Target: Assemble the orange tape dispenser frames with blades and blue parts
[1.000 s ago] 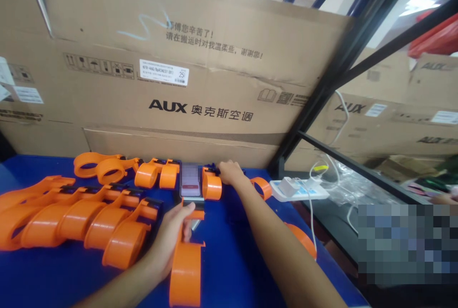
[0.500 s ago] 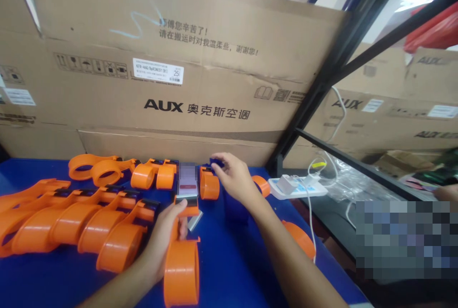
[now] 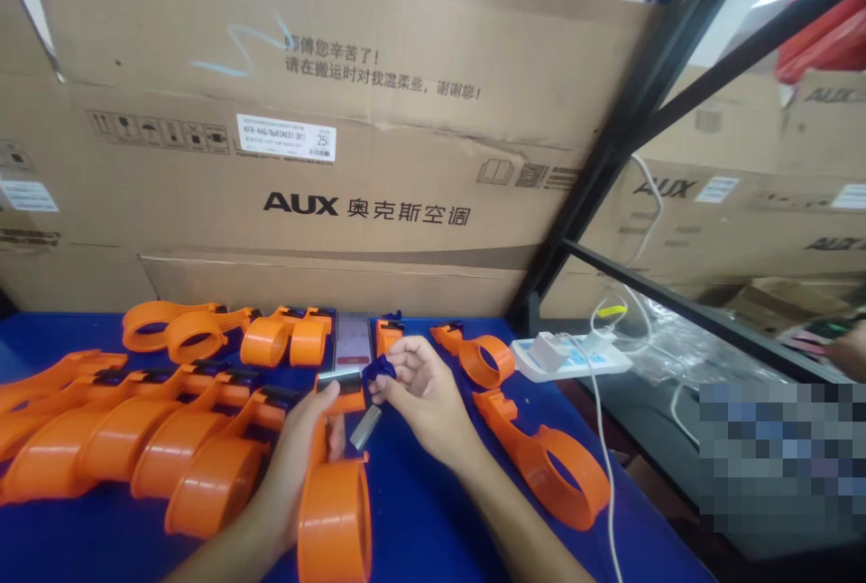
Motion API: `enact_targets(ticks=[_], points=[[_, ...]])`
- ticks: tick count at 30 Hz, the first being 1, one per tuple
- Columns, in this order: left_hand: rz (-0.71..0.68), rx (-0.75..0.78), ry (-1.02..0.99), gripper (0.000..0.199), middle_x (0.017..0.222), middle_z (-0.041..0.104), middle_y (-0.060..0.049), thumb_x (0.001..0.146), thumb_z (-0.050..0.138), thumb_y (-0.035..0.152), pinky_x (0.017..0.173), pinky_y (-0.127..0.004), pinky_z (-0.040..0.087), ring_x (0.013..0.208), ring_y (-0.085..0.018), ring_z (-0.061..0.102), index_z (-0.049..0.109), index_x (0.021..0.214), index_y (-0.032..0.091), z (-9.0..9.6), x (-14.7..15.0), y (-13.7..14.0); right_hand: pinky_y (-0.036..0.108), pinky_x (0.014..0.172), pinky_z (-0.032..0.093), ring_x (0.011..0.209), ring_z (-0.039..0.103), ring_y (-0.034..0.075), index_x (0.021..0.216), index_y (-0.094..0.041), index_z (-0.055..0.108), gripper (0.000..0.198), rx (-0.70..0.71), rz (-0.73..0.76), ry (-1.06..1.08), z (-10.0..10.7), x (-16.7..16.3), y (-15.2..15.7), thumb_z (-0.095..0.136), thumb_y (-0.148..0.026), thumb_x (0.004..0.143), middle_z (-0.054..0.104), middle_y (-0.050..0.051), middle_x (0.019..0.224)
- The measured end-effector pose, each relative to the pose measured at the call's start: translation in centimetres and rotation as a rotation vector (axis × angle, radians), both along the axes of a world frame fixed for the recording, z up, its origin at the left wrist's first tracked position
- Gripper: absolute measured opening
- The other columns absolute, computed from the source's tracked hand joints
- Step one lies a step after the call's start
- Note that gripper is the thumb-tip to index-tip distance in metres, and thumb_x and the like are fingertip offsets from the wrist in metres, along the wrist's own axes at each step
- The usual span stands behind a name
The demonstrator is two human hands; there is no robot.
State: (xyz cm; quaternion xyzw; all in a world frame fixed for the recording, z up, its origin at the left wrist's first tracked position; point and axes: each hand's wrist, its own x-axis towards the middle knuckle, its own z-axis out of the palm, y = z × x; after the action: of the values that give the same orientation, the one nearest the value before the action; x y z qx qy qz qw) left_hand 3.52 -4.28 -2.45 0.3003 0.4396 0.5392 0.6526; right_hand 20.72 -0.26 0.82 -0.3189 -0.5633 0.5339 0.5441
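My left hand (image 3: 308, 434) is wrapped round an orange tape dispenser (image 3: 336, 511), its ring hanging down and its head up. A silvery strip with a toothed edge (image 3: 340, 377) lies across that head. Between the fingertips of my right hand (image 3: 423, 398) is a small dark blue plastic piece (image 3: 377, 370), close to the right end of the dispenser's head; whether they touch, I cannot tell. Just below, a loose metal strip (image 3: 366, 428) lies on the blue table. Behind my hands is a phone (image 3: 353, 344) with its screen lit.
Several orange tape dispensers (image 3: 216, 479) stand in a row at left, with more (image 3: 265, 341) along the back. Others (image 3: 568, 475) lie at right, near a white power strip (image 3: 572, 357) and its cable. A large cardboard box (image 3: 379, 132) walls off the back. Another person's hand (image 3: 849, 351) shows far right.
My right hand has come back toward me and down to the left, bringing the blue piece from the back of the table to the dispenser's head. My left hand keeps its hold.
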Motion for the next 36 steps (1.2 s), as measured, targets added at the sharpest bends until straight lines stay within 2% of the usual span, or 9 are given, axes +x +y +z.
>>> enact_targets(ticks=[2,4,8,12,15,18,22,30,36], points=[[-0.005,0.017,0.003,0.056,0.046,0.050,-0.001,0.085,0.068,0.060,0.051,-0.024,0.039,0.044,-0.012,0.045,0.054,0.050,0.018,0.0,0.0,0.0,0.029,0.075,0.061,0.076,0.071,0.013,0.114,-0.025,0.058,0.042,-0.017,-0.015,0.030,0.1,-0.2,-0.2,0.084,-0.029,0.081,0.063,-0.001,0.098],[-0.007,0.033,-0.002,0.057,0.045,0.050,-0.001,0.084,0.069,0.061,0.050,-0.024,0.038,0.043,-0.012,0.044,0.054,0.050,0.018,0.0,0.1,0.0,0.030,0.078,0.061,0.078,0.072,0.014,0.113,-0.023,0.062,0.035,-0.024,0.008,0.000,0.2,-0.4,-0.5,0.080,-0.031,0.085,0.065,0.001,0.098],[-0.006,0.013,-0.032,0.057,0.044,0.051,-0.002,0.082,0.070,0.062,0.050,-0.025,0.038,0.042,-0.012,0.046,0.056,0.049,0.018,0.1,0.1,0.0,0.031,0.077,0.058,0.084,0.071,0.018,0.103,-0.021,0.068,0.017,0.049,-0.048,-0.181,0.2,-0.7,-1.1,0.075,-0.029,0.089,0.071,0.003,0.092],[0.009,-0.001,-0.055,0.056,0.044,0.051,-0.002,0.081,0.072,0.061,0.050,-0.026,0.040,0.042,-0.013,0.047,0.056,0.048,0.018,-0.1,0.1,0.1,0.029,0.075,0.056,0.082,0.071,0.019,0.101,-0.020,0.073,0.015,0.088,-0.132,-0.325,-0.3,-0.7,-1.1,0.074,-0.028,0.089,0.075,0.004,0.091],[0.026,-0.010,-0.076,0.057,0.044,0.051,-0.001,0.080,0.073,0.062,0.050,-0.025,0.041,0.042,-0.012,0.047,0.054,0.048,0.018,-0.2,0.3,0.3,0.028,0.068,0.056,0.076,0.070,0.018,0.095,-0.019,0.072,0.021,0.048,-0.193,-0.248,-0.6,-0.5,-0.7,0.078,-0.036,0.087,0.074,0.004,0.086],[0.076,-0.032,-0.073,0.058,0.044,0.049,0.000,0.078,0.076,0.065,0.046,-0.023,0.036,0.040,-0.010,0.043,0.053,0.051,0.018,0.0,0.6,0.3,0.028,0.059,0.057,0.066,0.069,0.018,0.090,-0.019,0.067,0.035,-0.053,-0.163,-0.085,-0.6,-0.4,-0.4,0.084,-0.047,0.081,0.070,0.002,0.075],[0.104,-0.034,-0.097,0.051,0.051,0.054,0.002,0.075,0.081,0.061,0.046,-0.022,0.038,0.043,-0.009,0.045,0.059,0.064,0.017,0.5,0.8,0.0,0.030,0.068,0.061,0.069,0.073,0.019,0.089,-0.019,0.062,0.041,-0.108,-0.103,0.003,-0.5,-0.8,-0.7,0.088,-0.048,0.077,0.073,0.003,0.074],[0.079,0.035,0.034,0.030,0.050,0.055,0.004,0.075,0.080,0.043,0.044,-0.020,0.036,0.043,-0.010,0.047,0.064,0.082,0.018,0.3,0.2,-0.1,0.025,0.064,0.058,0.068,0.072,0.016,0.083,-0.019,0.065,0.019,0.087,-0.217,-0.197,-1.1,-1.6,-2.2,0.079,-0.031,0.087,0.071,0.003,0.078],[0.095,0.091,0.072,0.026,0.045,0.051,0.005,0.074,0.078,0.037,0.043,-0.020,0.033,0.040,-0.009,0.042,0.059,0.075,0.019,0.8,0.0,0.1,0.024,0.064,0.061,0.068,0.072,0.016,0.080,-0.019,0.064,0.016,0.207,-0.234,-0.235,-1.3,-1.9,-2.8,0.077,-0.025,0.087,0.067,0.002,0.082]])
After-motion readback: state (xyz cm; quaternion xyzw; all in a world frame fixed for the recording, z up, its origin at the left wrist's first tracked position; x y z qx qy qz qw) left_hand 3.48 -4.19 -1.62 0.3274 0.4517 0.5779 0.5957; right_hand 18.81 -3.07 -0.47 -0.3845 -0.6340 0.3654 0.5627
